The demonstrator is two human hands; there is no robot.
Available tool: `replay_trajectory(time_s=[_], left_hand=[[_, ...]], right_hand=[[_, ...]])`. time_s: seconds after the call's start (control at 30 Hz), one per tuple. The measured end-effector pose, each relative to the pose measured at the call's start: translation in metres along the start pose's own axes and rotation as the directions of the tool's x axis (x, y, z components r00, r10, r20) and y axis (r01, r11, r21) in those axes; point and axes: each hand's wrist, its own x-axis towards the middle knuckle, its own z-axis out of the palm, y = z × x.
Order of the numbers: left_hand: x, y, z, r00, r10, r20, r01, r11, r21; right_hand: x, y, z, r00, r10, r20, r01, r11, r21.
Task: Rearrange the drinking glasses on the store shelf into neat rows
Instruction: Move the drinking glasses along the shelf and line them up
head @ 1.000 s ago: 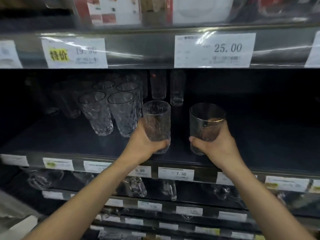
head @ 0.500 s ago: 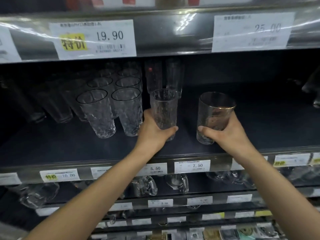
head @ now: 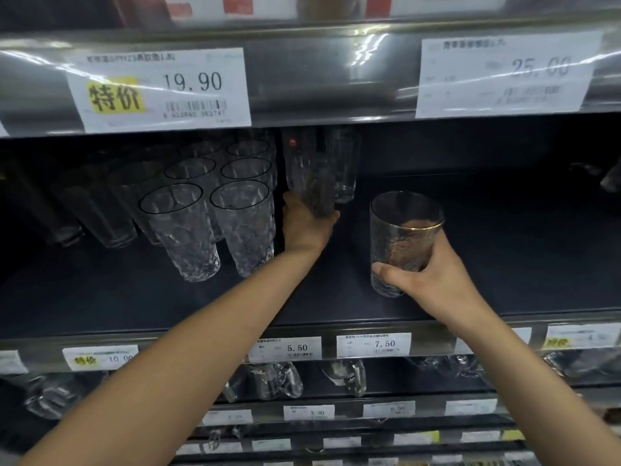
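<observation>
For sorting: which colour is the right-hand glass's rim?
The rim is gold, best seen in the head view.

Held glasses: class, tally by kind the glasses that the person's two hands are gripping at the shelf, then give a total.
gold-rimmed glass, in the right hand: 1
clear textured glass, in the left hand: 1
Total: 2

Shop: shelves (head: 504,257) w/ price tags (head: 161,89), e.g. 19.90, 25.00.
</observation>
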Motion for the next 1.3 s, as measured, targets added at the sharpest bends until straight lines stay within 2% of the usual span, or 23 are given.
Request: replay_trajectory(time_s=[0.4, 0.67, 1.3], left_hand=[[0.05, -0.02, 0.021, 0.985, -0.021, -0.171, 0.004, 0.995, -0.101], [0.075, -0.033, 0.032, 0.977, -0.063, -0.202, 0.039, 0.992, -0.119], [0.071, -0.024, 0.03, 0.978, 0.016, -0.21, -0.024, 0.999, -0.034]], right_hand=[[0.0, 0.001, -0.001, 1.0, -0.012, 0.017, 0.013, 1.0, -0.023], [0.0, 0.001, 0.0, 1.0, -0.019, 0.005, 0.019, 0.999, -0.037], [0.0, 0.004, 0.004, 0.999, -0.031, -0.035, 0.029, 0.998, -0.06]])
